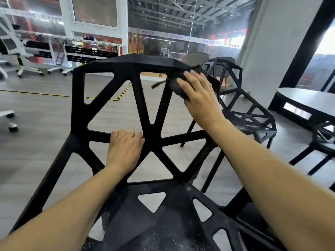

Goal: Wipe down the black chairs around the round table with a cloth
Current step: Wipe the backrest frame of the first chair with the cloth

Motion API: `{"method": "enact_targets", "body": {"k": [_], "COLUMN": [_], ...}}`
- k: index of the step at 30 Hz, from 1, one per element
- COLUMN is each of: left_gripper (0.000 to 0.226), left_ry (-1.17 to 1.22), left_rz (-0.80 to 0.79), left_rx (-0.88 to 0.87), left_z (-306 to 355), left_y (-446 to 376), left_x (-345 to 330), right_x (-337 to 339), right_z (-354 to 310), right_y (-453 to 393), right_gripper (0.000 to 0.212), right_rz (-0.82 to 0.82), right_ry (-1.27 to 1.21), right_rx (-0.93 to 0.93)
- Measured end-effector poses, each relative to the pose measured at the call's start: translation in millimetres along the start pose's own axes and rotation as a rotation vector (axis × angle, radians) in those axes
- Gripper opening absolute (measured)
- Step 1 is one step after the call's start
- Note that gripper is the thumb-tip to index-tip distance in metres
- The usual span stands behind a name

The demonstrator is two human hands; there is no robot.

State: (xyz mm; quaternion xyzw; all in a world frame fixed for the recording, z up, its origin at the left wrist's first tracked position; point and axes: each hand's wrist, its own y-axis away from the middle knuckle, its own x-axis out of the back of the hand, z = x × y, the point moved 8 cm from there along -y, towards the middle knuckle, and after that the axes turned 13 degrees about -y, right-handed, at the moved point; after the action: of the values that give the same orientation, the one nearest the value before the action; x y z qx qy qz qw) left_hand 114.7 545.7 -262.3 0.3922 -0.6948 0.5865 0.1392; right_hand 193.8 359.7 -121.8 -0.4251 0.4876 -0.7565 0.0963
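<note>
Grey wood-look floor [45,113] runs under everything, crossed by a strip of yellow-and-black tape [54,95].

On the near black chair [148,127], the left hand [125,147] grips a horizontal bar low in the backrest, fingers curled over it from the front. The right hand [197,95] presses a dark cloth [178,86] against the upper right corner of the same backrest; its fingers lie nearly straight and spread over the cloth, and a loose end of the cloth sticks out to the left. Whether the thumb hooks round the cloth cannot be told.

Below the hands, the chair's seat fills the bottom of the view, cut with triangular openings and speckled with pale dust.

Just beyond the right hand stands a second black chair [250,113] of the same openwork kind, its seat also dusty. A beige chair [194,57] shows behind it. At the right edge is the round worktop [308,98], with part of a third black chair [322,142] tucked beside it and a white pillar [262,51] behind. White office chairs [16,49] on castors stand well apart at far left, near glass partitions [94,9].
</note>
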Motion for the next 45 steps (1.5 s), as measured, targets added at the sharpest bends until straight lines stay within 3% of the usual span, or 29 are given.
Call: {"method": "enact_targets", "body": {"k": [6, 12, 16, 22, 27, 34, 36, 40, 45], "left_gripper": [0.02, 0.03, 0.031, 0.026, 0.022, 0.026, 0.026, 0.029, 0.03], "left_ry": [0.029, 0.024, 0.023, 0.034, 0.044, 0.055, 0.063, 0.061, 0.066], "left_rz": [0.005, 0.006, -0.034, -0.055, -0.099, -0.132, -0.14, -0.143, -0.155], "left_rx": [0.006, -0.012, -0.008, 0.008, -0.003, -0.022, -0.016, -0.015, -0.01], "left_z": [1.3, 1.2, -0.3, 0.8, 1.5, 2.8, -2.1, -2.9, 2.5], "left_y": [0.4, 2.0, 0.6, -0.3, -0.9, -1.0, 0.8, 1.1, -1.6], "left_x": [-2.3, -1.9, -3.8, -5.6, -5.2, -5.8, -7.0, -5.8, -7.6], "right_x": [16.1, 30.0, 22.7, 25.4, 11.5, -69.2, -71.4, -40.3, -27.5], "right_z": [16.5, 27.8, 32.2, 31.1, 10.0, -98.6, -99.8, -60.5, -22.6], "right_y": [112.1, 20.6, -13.8, 105.0, 133.3, 128.5, 124.4, 116.1, 102.2], "right_gripper": [0.054, 0.049, 0.048, 0.059, 0.058, 0.056, 0.054, 0.034, 0.017], "right_rz": [-0.072, 0.049, 0.025, -0.019, 0.006, -0.087, -0.064, -0.03, 0.016], "right_ry": [0.102, 0.087, 0.012, 0.116, 0.133, -0.09, -0.092, 0.136, 0.234], "right_rx": [-0.029, -0.069, -0.102, -0.194, -0.353, -0.234, -0.183, 0.117, -0.088]}}
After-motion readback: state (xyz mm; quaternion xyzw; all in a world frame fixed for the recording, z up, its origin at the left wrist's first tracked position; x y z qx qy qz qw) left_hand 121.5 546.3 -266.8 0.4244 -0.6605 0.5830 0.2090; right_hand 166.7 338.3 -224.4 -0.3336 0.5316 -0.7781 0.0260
